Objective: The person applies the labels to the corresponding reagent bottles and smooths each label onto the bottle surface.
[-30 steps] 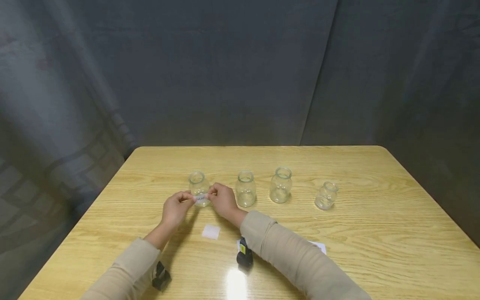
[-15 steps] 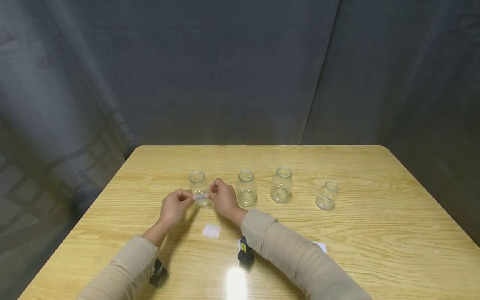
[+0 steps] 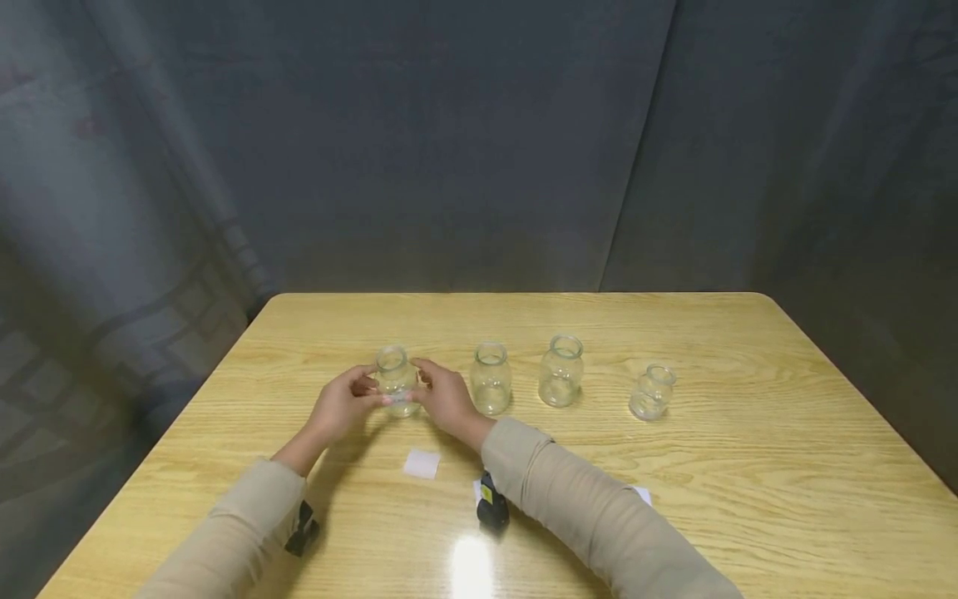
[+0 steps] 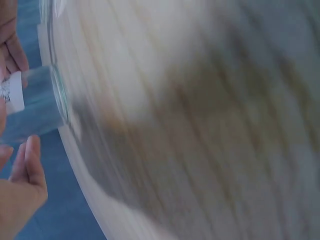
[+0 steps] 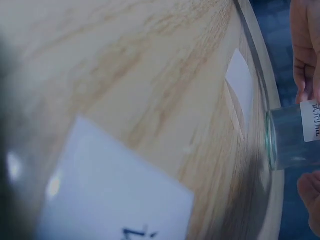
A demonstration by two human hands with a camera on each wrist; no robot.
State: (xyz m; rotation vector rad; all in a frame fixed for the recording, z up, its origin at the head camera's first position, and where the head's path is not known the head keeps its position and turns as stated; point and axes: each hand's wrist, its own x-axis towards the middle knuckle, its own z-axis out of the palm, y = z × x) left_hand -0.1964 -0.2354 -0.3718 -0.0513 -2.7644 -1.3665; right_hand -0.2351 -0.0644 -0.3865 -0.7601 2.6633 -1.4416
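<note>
A clear glass jar (image 3: pixel 393 378) stands upright at the left of a row of jars. Across its front lies a white label (image 3: pixel 399 398) with dark handwriting, its writing partly visible in the right wrist view. My left hand (image 3: pixel 344 408) is at the jar's left side, thumb at the label's left end and fingers reaching along the glass. Mirroring it, my right hand (image 3: pixel 446 401) sits on the right side, thumb on the label's other end. The left wrist view shows the left hand's fingertips (image 4: pixel 33 145) right beside the jar wall.
Two similar jars (image 3: pixel 491 381) (image 3: pixel 561 373) and a smaller jar (image 3: pixel 653 393) stand to the right. A small pale paper piece (image 3: pixel 422 464) lies in front of the hands. White paper (image 3: pixel 642 494) is partly hidden under the right sleeve. A dark curtain (image 3: pixel 479 166) hangs behind the table (image 3: pixel 748 499).
Earlier both hands pinched the label's ends, holding it taut before the jar. Now the label lies lower against the glass, and the fingers have spread to the jar's sides with thumbs on the label.
</note>
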